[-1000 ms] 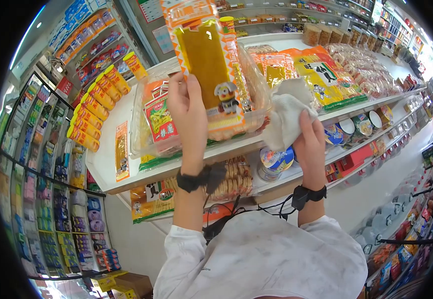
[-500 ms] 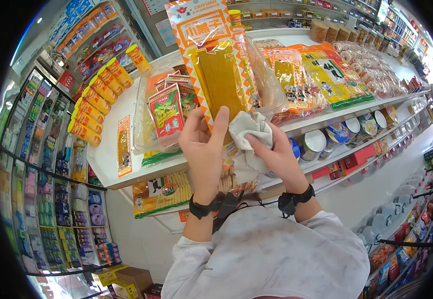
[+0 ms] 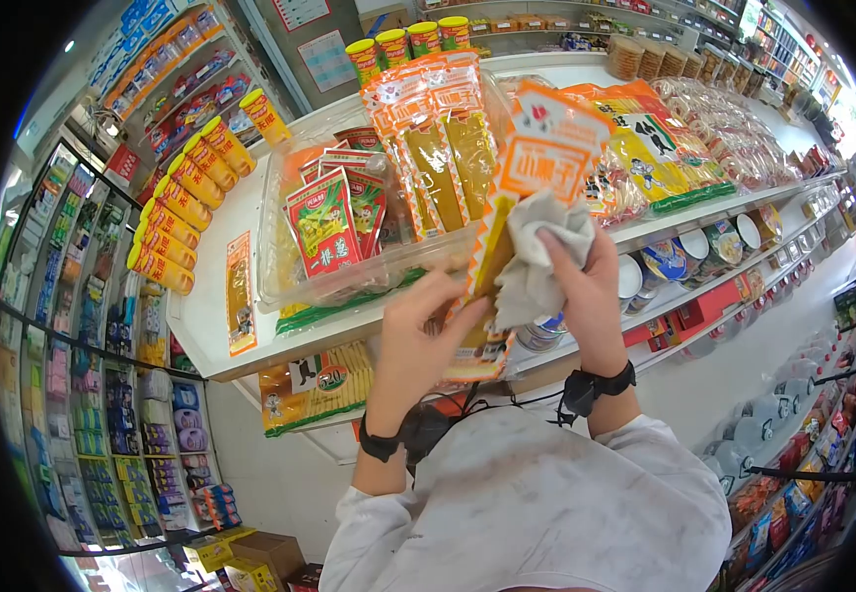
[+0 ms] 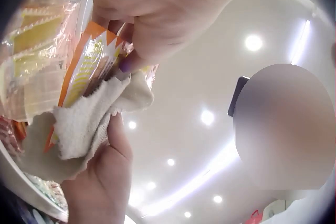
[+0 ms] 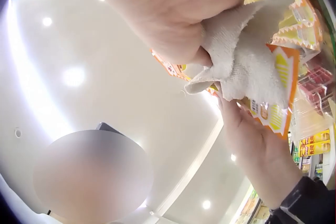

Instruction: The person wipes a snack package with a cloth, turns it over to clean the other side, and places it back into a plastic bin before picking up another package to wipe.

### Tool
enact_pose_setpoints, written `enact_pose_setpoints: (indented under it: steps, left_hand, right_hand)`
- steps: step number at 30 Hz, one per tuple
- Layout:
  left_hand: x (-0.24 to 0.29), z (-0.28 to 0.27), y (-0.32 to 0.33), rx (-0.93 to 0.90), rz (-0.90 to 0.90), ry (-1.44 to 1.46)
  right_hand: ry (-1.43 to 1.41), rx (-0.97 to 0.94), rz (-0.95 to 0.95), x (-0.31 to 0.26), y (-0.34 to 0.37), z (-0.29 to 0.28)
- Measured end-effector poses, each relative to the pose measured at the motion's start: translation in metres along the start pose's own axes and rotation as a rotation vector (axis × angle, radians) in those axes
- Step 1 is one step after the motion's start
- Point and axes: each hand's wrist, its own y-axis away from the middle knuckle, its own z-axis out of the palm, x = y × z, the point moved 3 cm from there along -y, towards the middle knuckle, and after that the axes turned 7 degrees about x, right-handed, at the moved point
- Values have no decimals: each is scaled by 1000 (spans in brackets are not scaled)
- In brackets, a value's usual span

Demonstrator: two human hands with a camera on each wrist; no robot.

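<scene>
An orange-bordered snack packet (image 3: 548, 158) stands tilted in front of the shelf edge, its lower part pinched by my left hand (image 3: 418, 331). My right hand (image 3: 591, 291) grips a grey-white cloth (image 3: 536, 261) against the packet's face. In the left wrist view the cloth (image 4: 89, 124) folds around the packet's edge, with the left hand (image 4: 152, 14) above and the right hand (image 4: 102, 182) below. From the right wrist, the cloth (image 5: 247, 61) covers part of the packet (image 5: 286, 71); the left hand (image 5: 257, 145) holds the packet's other side.
A clear plastic tray (image 3: 324, 291) holds red-green packets (image 3: 321, 222) and more orange-bordered packets (image 3: 438, 178). Yellow cans (image 3: 186, 202) line the left of the white shelf (image 3: 206, 340), near one flat packet (image 3: 241, 296). Large yellow bags (image 3: 645, 148) lie right; tubs (image 3: 628, 278) stand below.
The packet has come down and tilted right, away from in front of the tray, uncovering the packets there. The cloth, first apart from it, moved left onto it, then right with it.
</scene>
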Motion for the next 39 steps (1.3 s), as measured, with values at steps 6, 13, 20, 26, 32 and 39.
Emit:
enact_pose_setpoints:
  steps: [6,13,20,26,32,39]
  left_hand:
    - [-16,-16,14,-179,11,-88]
    - [-27,-49,21,-17,83,-150]
    - [-6,-29,14,398,16,315]
    - [16,-9,3,493,117,178]
    - [12,1,10,299,15,396]
    - [15,-2,17,332,-226,511]
  right_hand:
    - [-110,176,-165,-12,-21,-28]
    - [-216,442,-262,-38,-30,-59]
    - [-237,-51,113,7,13,9]
    - [84,-161,70,-1,19,30]
    - [336,-150,-154,-1,24,22]
    - [475,-477,-496,-8,31,42]
